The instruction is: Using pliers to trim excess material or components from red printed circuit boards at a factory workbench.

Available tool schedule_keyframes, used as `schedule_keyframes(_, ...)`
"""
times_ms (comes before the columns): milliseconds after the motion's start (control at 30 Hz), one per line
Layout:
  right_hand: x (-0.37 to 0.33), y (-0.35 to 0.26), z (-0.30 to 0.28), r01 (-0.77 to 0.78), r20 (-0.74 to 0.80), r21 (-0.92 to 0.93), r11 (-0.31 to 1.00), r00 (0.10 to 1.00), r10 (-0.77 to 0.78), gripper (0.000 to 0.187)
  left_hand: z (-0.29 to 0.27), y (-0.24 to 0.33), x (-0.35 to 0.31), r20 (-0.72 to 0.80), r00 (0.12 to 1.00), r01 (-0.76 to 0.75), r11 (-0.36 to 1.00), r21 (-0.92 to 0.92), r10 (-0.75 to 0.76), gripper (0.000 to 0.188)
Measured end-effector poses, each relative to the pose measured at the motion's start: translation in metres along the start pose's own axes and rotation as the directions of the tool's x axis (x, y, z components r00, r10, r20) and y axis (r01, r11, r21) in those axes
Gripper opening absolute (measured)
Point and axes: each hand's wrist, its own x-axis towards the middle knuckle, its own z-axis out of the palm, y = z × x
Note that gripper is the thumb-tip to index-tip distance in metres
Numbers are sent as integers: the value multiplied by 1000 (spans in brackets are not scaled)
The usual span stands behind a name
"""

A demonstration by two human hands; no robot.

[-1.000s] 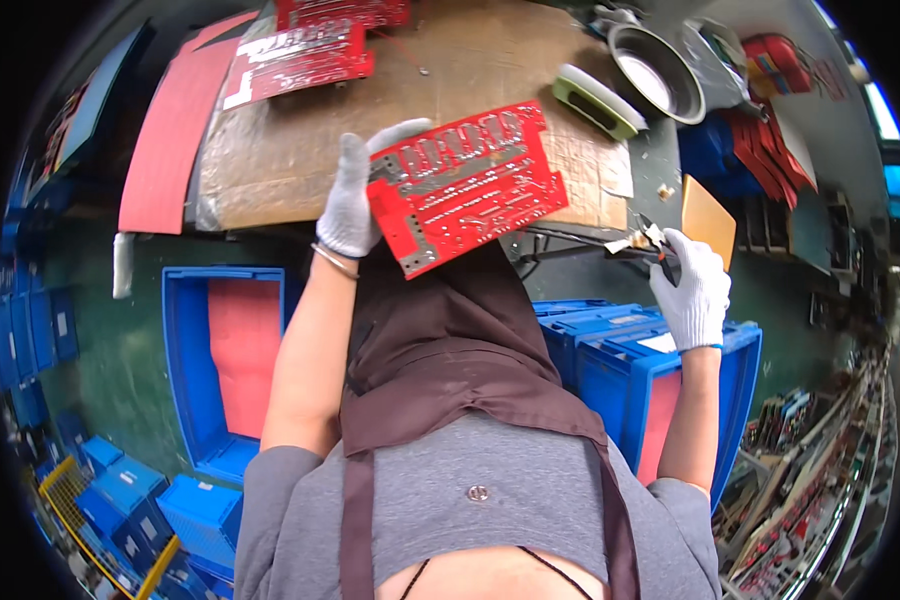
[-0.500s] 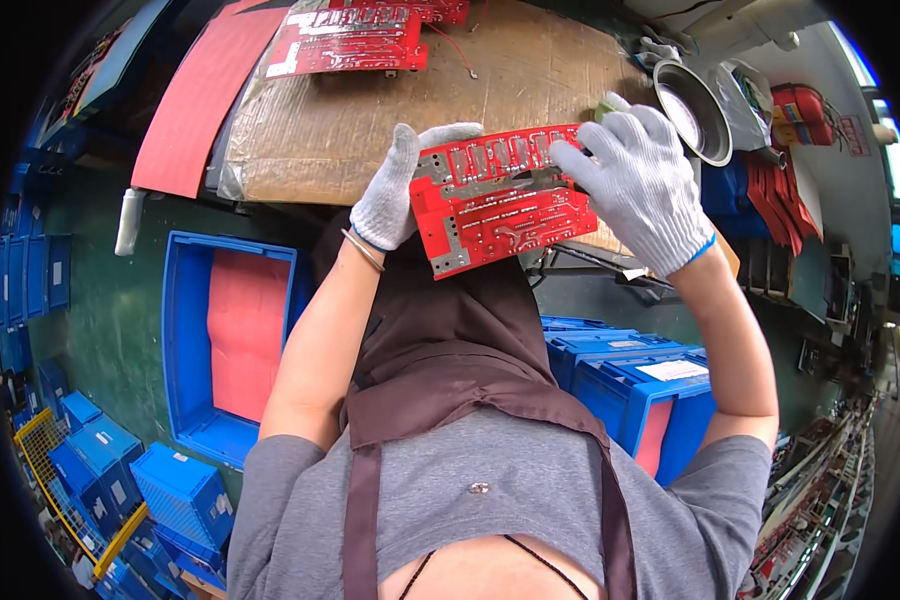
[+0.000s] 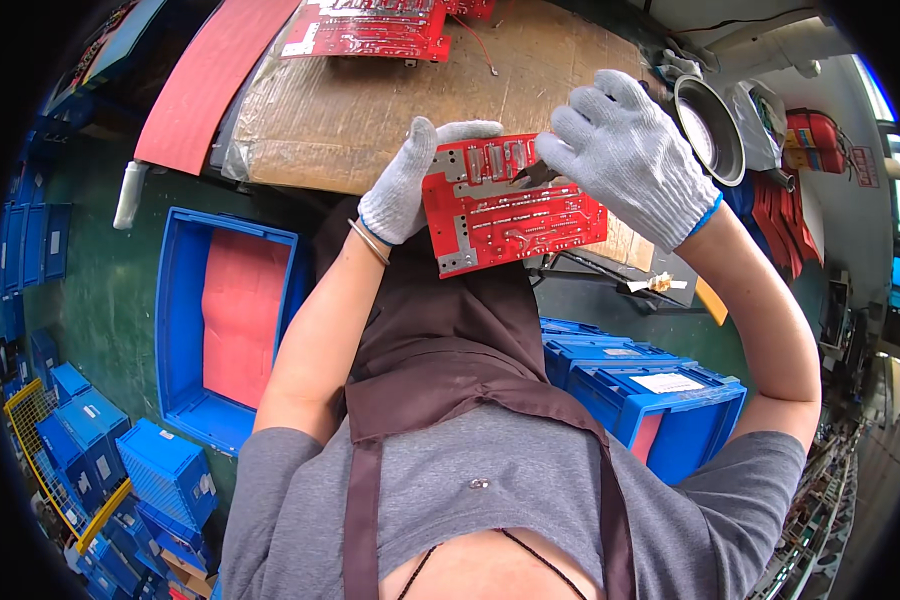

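Note:
My left hand (image 3: 406, 180), in a white knit glove with a blue cuff, grips the left edge of a red circuit board (image 3: 500, 222). The board is tilted above the front edge of the table, its soldered side with silver tracks in view. My right hand (image 3: 620, 150), gloved the same way, is closed over the board's upper right part. From under its fingers come the dark pointed jaws of pliers (image 3: 538, 174), their tip over the board's middle. The glove hides most of the handles and the board's upper right corner.
More red circuit boards (image 3: 370, 30) lie at the back of the cardboard-covered table (image 3: 530, 75), with a thin red wire. A round metal bowl (image 3: 710, 130) stands at the right. Blue crates (image 3: 185, 330) stand on both sides below. Red sheeting (image 3: 205, 90) lies at the left.
My right hand has lifted and turned slightly, and the pliers' dark jaws show more plainly over the board. The board has shifted a little right, still in my left hand.

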Motion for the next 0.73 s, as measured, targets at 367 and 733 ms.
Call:
schedule_keyframes(367,21,5,-11,134,125,-99,986,985,-122,13,0,2,0,-19,1000,2,999,38,-2,97)
schedule_keyframes(733,10,-12,-15,108,127,-186,977,988,-85,27,-3,1,0,40,998,-46,999,6,45,89)
